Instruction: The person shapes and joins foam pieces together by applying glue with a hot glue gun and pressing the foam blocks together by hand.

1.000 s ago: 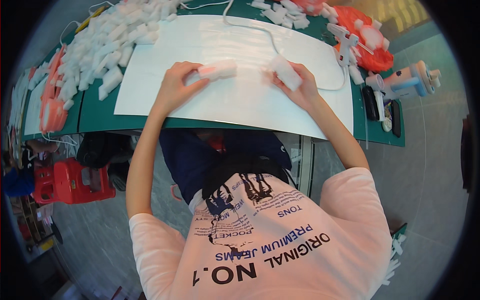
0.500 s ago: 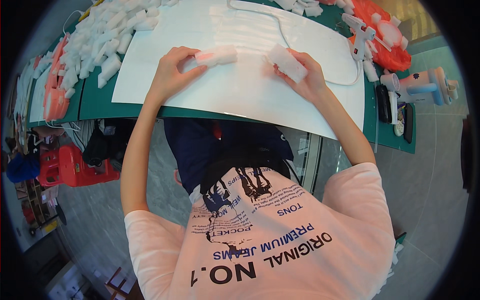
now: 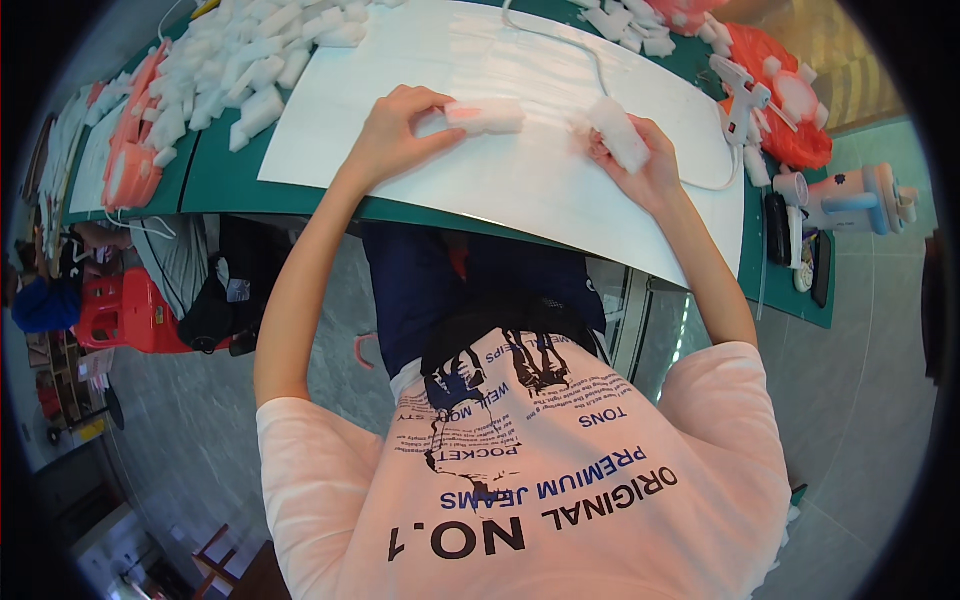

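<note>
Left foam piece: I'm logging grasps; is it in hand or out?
In hand: the left hand grips one end of the foam piece.

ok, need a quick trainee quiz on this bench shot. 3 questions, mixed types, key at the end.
1. Pick one. The left hand holds: A) scissors; B) a white foam piece; C) a pen.

2. True or false: the right hand holds a second foam piece, apart from the first.

3. Fill the gap: from the wearer's view, the white glue gun is near the ____ edge of the white sheet.

Key: 1. B; 2. true; 3. right.
</note>
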Tool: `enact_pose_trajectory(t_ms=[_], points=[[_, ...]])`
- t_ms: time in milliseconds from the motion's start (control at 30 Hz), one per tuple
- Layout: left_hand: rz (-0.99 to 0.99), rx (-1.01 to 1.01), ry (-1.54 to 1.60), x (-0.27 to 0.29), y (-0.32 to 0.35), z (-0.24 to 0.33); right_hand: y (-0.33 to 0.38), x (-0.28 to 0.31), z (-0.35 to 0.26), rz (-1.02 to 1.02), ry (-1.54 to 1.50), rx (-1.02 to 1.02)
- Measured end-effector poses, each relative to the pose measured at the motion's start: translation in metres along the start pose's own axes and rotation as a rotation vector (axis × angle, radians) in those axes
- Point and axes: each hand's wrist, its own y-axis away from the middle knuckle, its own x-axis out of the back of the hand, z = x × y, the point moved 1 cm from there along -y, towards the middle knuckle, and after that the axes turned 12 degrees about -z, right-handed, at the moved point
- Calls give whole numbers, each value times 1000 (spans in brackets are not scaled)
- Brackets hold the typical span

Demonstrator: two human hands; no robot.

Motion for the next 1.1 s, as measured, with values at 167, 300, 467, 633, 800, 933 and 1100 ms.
enact_pose_trajectory(t_ms=[167, 300, 467, 633, 800, 933, 1100], points=[[10, -35, -51, -4, 2, -7, 3, 4, 3, 27, -18, 11], [31, -52, -79, -5, 3, -8, 2, -6, -1, -37, -57, 12], [33, -19, -6, -1, 3, -11, -7, -22, 3, 196, 120, 67], [25, -18, 45, 3, -3, -11, -6, -4, -5, -31, -10, 45], [98, 132, 162, 6, 2, -6, -20, -26, 11, 135, 297, 90], [93, 93, 139, 3, 0, -2, -38, -53, 5, 51, 602, 122], [42, 96, 16, 0, -18, -2, -78, -77, -2, -65, 1262, 261]])
